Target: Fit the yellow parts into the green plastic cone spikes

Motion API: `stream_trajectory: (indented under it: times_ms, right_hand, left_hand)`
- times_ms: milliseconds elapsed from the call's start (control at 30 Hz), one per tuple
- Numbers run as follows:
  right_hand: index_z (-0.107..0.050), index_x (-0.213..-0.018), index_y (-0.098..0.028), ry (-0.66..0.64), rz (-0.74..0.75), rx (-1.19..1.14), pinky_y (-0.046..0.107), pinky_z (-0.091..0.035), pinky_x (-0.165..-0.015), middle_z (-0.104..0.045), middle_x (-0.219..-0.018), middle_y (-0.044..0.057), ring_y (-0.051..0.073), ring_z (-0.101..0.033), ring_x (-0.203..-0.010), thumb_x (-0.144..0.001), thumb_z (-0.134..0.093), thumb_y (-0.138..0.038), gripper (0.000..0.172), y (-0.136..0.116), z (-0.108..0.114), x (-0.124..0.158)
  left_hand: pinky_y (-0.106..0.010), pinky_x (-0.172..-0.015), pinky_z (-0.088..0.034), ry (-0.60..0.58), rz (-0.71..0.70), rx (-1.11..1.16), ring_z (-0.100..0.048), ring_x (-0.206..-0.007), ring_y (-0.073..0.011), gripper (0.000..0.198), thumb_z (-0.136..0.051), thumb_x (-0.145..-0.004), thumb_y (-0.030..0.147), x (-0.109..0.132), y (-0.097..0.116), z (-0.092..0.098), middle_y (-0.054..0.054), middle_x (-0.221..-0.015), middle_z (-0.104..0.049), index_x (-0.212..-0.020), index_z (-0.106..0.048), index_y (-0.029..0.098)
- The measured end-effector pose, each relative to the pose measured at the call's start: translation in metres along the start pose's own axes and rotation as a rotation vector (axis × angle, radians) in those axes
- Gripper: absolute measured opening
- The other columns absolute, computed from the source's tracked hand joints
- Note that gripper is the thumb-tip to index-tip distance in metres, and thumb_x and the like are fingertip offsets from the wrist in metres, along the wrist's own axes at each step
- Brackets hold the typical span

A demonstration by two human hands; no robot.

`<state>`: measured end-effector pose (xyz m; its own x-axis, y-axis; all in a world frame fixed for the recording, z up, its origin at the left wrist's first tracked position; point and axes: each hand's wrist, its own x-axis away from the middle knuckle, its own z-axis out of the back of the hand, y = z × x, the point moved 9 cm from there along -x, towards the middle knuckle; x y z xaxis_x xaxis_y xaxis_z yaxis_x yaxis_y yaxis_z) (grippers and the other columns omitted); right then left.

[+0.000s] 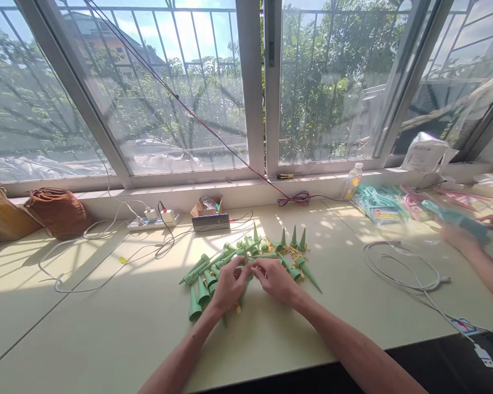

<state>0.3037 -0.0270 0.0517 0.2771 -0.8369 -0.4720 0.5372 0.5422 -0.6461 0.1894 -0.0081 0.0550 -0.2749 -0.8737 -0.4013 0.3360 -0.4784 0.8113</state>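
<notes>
Bare forearms (345, 334) stretch low over the tabletop (119, 345), nearest us, & straight to the green pile! L hand (231, 282) & R hand (276, 280) meet at its near side, fingers bent inward, tips v. close together; can't tell from here what they're clamped on, if anything, as the hands hide it. Green plastic cones (194, 305) lie heaped round them, many on their sides to the L, w/ a few upright at the back R. Small yellow pcs (299, 256) sit mixed in. Behind: open cardboard box (199, 207), black slab (211, 222) standing in front, white power strip (153, 220) to its L, brown pouch (58, 212) further L. Far R, co-worker's hand (456, 236), blurred, is at a teal plastic item (462, 221); coiled white USB cable (485, 354) nearer us, clear bottle (353, 183) at the back.
</notes>
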Motion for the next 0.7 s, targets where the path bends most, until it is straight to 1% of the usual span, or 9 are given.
stream_trajectory:
  times_ms: [200,333,500,700]
  right_hand:
    - [-0.058,-0.08,-0.017,0.0,-0.002,0.002,0.025,-0.034,-0.057,-0.059,-0.07,0.002,0.014,-0.049,-0.061,-0.096,-0.046,-0.02,0.02,-0.0013,0.0004,0.0007]
    - [-0.057,-0.079,-0.017,0.0,0.001,0.009,0.025,-0.033,-0.057,-0.058,-0.069,0.002,0.014,-0.048,-0.06,-0.096,-0.045,-0.019,0.022,-0.0013,0.0006,0.0001]
    - [-0.058,-0.08,-0.017,-0.003,-0.002,0.008,0.025,-0.033,-0.056,-0.058,-0.069,0.002,0.014,-0.048,-0.059,-0.097,-0.045,-0.02,0.021,-0.0016,0.0004,0.0002]
    - [-0.058,-0.079,-0.017,-0.013,-0.005,0.003,0.025,-0.033,-0.055,-0.058,-0.068,0.002,0.014,-0.049,-0.059,-0.097,-0.046,-0.02,0.022,-0.0035,0.001,0.0011]
  left_hand:
    - [-0.02,-0.045,-0.033,-0.027,0.021,-0.035,-0.046,-0.048,-0.0094,0.03,-0.053,-0.09,0.044,0.0,-0.0049,-0.0021,0.001,-0.066,-0.055,-0.081,-0.058,0.016]
    - [-0.02,-0.044,-0.03,-0.035,0.02,-0.053,-0.041,-0.045,-0.0082,0.027,-0.053,-0.09,0.042,0.0001,-0.0052,-0.0024,0.002,-0.064,-0.053,-0.083,-0.058,0.016]
    - [-0.02,-0.047,-0.031,-0.045,-0.002,-0.062,-0.043,-0.048,-0.0087,0.025,-0.052,-0.091,0.039,0.0002,-0.0033,-0.0035,0.002,-0.067,-0.054,-0.083,-0.057,0.016]
    - [-0.02,-0.046,-0.025,-0.041,-0.009,-0.097,-0.036,-0.046,-0.0077,0.025,-0.052,-0.091,0.039,0.0002,-0.0031,-0.0039,0.005,-0.061,-0.044,-0.078,-0.053,0.017]
